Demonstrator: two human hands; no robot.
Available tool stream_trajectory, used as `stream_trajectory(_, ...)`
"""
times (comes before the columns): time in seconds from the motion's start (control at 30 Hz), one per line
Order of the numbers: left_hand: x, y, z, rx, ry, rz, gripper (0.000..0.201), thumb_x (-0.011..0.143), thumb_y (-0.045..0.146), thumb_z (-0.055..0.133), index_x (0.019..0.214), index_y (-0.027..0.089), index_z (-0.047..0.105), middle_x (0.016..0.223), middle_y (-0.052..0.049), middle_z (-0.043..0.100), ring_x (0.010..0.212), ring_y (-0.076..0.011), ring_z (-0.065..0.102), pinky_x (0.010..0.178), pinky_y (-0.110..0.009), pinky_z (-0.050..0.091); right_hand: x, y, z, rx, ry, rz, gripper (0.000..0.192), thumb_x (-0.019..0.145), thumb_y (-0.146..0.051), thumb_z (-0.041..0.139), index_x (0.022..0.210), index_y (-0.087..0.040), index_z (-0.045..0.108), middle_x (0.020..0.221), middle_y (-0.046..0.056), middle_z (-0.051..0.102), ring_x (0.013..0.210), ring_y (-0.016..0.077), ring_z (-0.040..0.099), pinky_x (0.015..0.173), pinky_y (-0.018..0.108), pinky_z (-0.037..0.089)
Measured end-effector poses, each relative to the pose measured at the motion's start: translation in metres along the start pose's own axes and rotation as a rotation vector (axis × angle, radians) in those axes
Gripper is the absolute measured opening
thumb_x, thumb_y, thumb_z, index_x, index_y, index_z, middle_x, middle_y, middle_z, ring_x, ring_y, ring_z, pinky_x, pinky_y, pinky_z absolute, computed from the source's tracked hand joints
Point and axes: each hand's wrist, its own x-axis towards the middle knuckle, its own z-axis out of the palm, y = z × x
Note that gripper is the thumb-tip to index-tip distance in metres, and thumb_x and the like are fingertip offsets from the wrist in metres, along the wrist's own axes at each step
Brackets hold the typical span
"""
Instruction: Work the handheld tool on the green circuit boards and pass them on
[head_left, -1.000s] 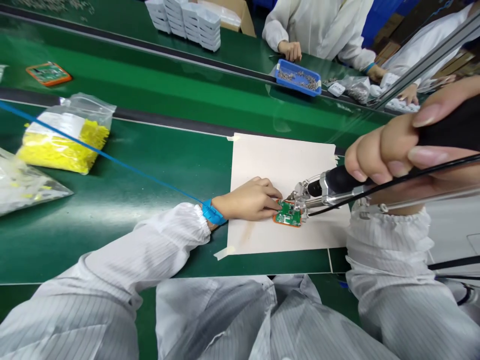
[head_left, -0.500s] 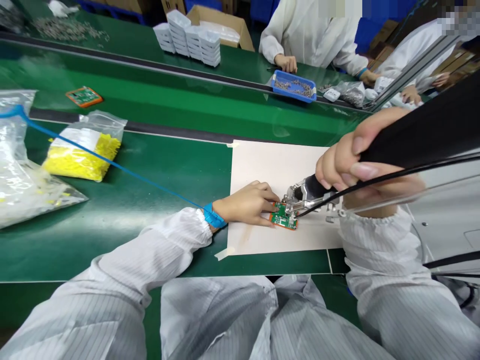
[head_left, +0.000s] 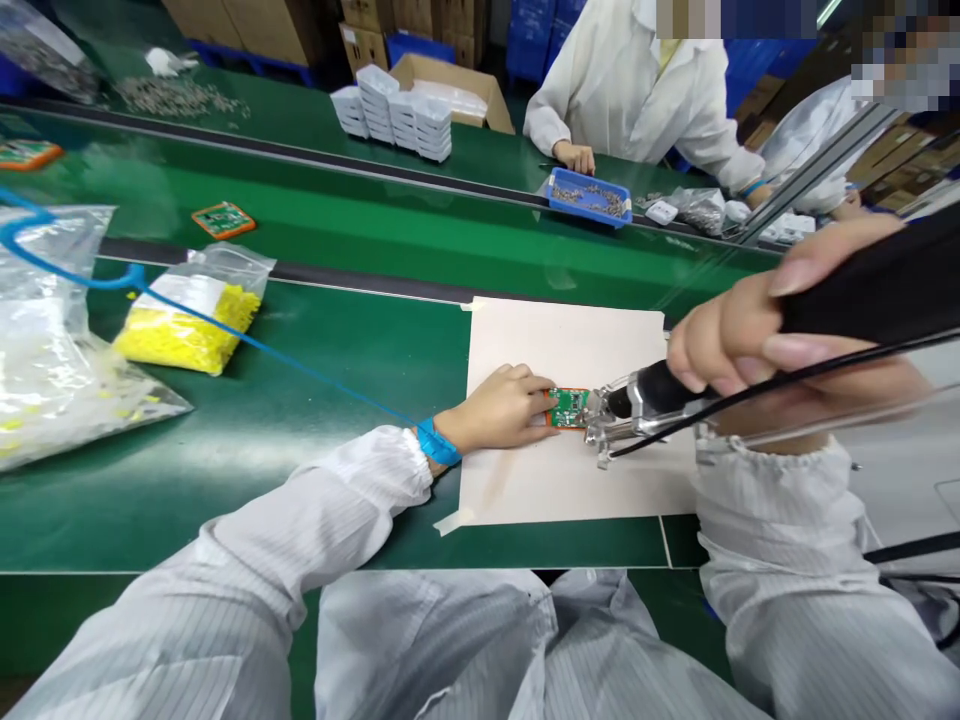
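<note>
Since the earlier frames the view has tipped up and the small circuit board with its orange edge has slid a little up the beige sheet, with the tool's metal tip lying flatter beside it. Largest in view, the green workbench [head_left: 315, 340] runs across, with a green conveyor belt [head_left: 390, 215] behind it. Two co-workers in white coats sit at the far side, near a blue tray [head_left: 589, 197] of small metal parts. A clear bag of yellow parts [head_left: 187, 320] lies to the left. The beige sheet [head_left: 570, 480] is taped to the bench. The right hand [head_left: 757, 340] is wrapped tightly around the black-handled tool [head_left: 652, 395], whose tip touches the right edge of the circuit board [head_left: 568, 408]. The left hand [head_left: 499, 410] presses its fingertips on the board's left side, pinning it flat on the sheet.
</note>
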Motion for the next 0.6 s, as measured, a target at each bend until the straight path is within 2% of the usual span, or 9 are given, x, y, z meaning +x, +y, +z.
stream_trajectory(0.1, 0.001, 0.001, -0.001, -0.003, -0.001, 0.007, 0.045, 0.103, 0.053, 0.055, 0.120, 0.017, 0.075, 0.133, -0.013, 0.069, 0.100, -0.0268, 0.061, 0.089, -0.043, 0.044, 0.007, 0.013, 0.014, -0.035, -0.085, 0.003, 0.025, 0.088, -0.013, 0.060, 0.109, -0.026, 0.062, 0.058, -0.005, 0.040, 0.047, 0.0104, 0.048, 0.047, 0.027, 0.049)
stream_trajectory(0.3, 0.006, 0.004, -0.004, 0.003, -0.024, 0.009, 0.043, 0.102, 0.053, 0.056, 0.117, 0.017, 0.076, 0.129, -0.013, 0.070, 0.099, -0.0275, 0.061, 0.088, -0.043, 0.044, 0.002, 0.003, 0.003, -0.068, -0.125, 0.007, 0.027, 0.090, -0.012, 0.058, 0.114, -0.024, 0.062, 0.059, -0.004, 0.039, 0.050, 0.0119, 0.049, 0.048, 0.030, 0.051)
stream_trajectory(0.37, 0.006, 0.004, -0.004, 0.005, -0.025, 0.006, 0.042, 0.102, 0.051, 0.057, 0.118, 0.017, 0.076, 0.129, -0.013, 0.070, 0.098, -0.0272, 0.061, 0.087, -0.043, 0.044, 0.001, 0.005, 0.006, -0.071, -0.096, -0.016, 0.029, 0.090, -0.010, 0.057, 0.115, -0.024, 0.062, 0.059, -0.004, 0.037, 0.049, 0.0115, 0.046, 0.047, 0.029, 0.049)
stream_trajectory(0.5, 0.005, 0.003, -0.004, -0.001, -0.014, 0.013, 0.040, 0.102, 0.049, 0.057, 0.118, 0.018, 0.076, 0.129, -0.013, 0.070, 0.099, -0.0268, 0.060, 0.087, -0.042, 0.043, -0.004, 0.017, 0.015, -0.019, 0.059, -0.110, 0.027, 0.090, -0.010, 0.057, 0.112, -0.025, 0.061, 0.057, -0.005, 0.029, 0.045, 0.0099, 0.038, 0.043, 0.025, 0.042)
stream_trajectory(0.6, 0.005, 0.003, -0.004, -0.011, -0.003, 0.013, 0.041, 0.102, 0.050, 0.057, 0.117, 0.018, 0.076, 0.129, -0.013, 0.070, 0.100, -0.0272, 0.061, 0.088, -0.042, 0.043, -0.004, 0.020, 0.013, 0.011, 0.055, -0.139, 0.026, 0.090, -0.011, 0.057, 0.112, -0.025, 0.060, 0.057, -0.006, 0.029, 0.044, 0.0092, 0.037, 0.043, 0.024, 0.040)
